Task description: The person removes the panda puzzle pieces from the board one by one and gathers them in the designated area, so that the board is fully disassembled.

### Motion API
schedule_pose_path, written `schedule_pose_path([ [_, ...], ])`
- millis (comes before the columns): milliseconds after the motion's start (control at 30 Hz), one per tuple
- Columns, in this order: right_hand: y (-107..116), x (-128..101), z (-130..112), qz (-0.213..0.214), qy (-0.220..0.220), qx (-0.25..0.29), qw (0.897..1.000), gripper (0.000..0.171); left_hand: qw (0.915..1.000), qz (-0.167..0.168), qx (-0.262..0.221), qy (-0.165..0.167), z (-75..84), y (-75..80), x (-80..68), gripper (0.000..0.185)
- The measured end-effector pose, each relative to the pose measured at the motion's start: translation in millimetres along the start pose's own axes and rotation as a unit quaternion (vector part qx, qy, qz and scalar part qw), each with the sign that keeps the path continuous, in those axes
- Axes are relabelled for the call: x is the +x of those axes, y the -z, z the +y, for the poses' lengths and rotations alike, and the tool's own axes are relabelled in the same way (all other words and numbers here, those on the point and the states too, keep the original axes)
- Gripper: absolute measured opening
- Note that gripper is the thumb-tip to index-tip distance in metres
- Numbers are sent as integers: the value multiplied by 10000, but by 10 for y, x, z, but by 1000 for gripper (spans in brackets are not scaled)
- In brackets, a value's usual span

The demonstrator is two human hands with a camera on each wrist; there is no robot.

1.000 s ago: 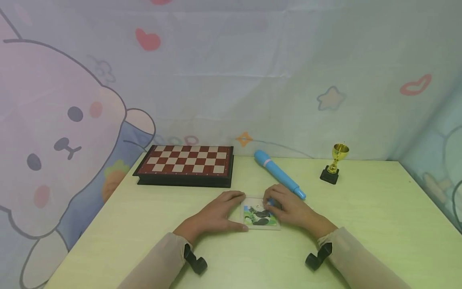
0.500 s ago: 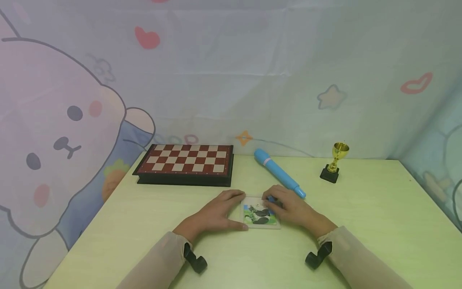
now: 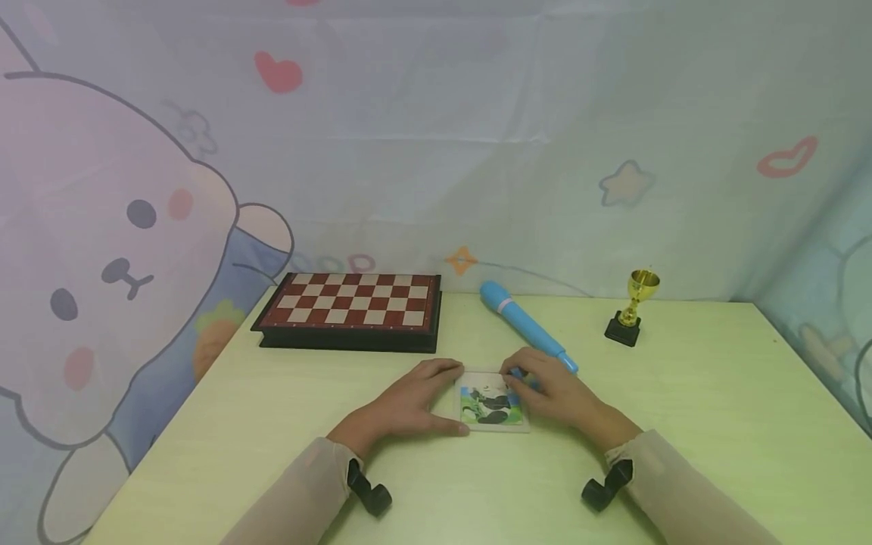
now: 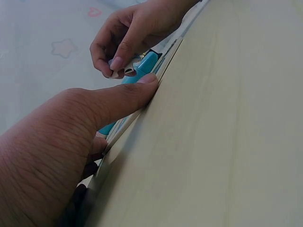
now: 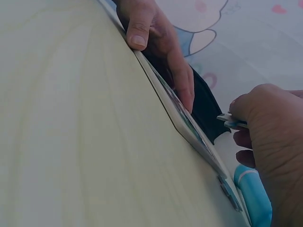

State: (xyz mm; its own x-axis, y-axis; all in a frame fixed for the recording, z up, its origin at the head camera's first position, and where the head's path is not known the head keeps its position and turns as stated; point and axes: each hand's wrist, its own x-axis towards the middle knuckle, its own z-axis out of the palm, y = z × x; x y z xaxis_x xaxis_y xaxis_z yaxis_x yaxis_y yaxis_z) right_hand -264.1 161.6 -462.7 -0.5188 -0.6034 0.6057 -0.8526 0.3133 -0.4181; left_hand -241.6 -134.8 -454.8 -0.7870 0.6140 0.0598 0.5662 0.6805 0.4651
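Observation:
A small square jigsaw puzzle (image 3: pixel 492 428) with a panda picture and a pale frame lies on the table. My left hand (image 3: pixel 409 401) holds the frame at its left side, thumb on the near edge and fingers on the far edge. My right hand (image 3: pixel 555 390) is over the puzzle's upper right corner. Between its thumb and fingers it pinches a small puzzle piece (image 5: pixel 229 121), raised off the board in the right wrist view. That hand covers part of the picture's right side. Another small piece (image 5: pixel 229 193) lies beside the frame.
Behind the left hand sits a red-and-white chessboard box (image 3: pixel 354 310). A blue microphone-shaped stick (image 3: pixel 524 325) lies just beyond the right hand. A small gold trophy cup (image 3: pixel 633 303) stands at the back right. A printed cloth (image 3: pixel 436 136) hangs behind the table.
My right hand has shifted slightly to the right with the piece, uncovering a little more of the panda picture. The left hand and the board have stayed in place.

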Motion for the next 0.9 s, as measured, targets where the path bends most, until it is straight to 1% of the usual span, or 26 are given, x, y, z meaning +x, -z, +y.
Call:
schedule_pose_path([
  [100,53,-47,-18,71,-128,24,9999,13,10000,-7,34,-20,-10,-17,5,103],
  [200,111,-109,-26,181,-243,-99,9995,14,10000,-22,45,-13,-7,-19,8,103],
  [400,211,-212,-11,485,-117,-258,9984,23,10000,-31,-1,56,11,2,-4,103],
  [667,308,-277,-22,573,-223,-376,9974,24,10000,-14,39,49,0,-7,-7,103],
  [900,371,-320,7,807,-5,-487,9955,28,10000,-8,-14,23,-22,-24,-4,104],
])
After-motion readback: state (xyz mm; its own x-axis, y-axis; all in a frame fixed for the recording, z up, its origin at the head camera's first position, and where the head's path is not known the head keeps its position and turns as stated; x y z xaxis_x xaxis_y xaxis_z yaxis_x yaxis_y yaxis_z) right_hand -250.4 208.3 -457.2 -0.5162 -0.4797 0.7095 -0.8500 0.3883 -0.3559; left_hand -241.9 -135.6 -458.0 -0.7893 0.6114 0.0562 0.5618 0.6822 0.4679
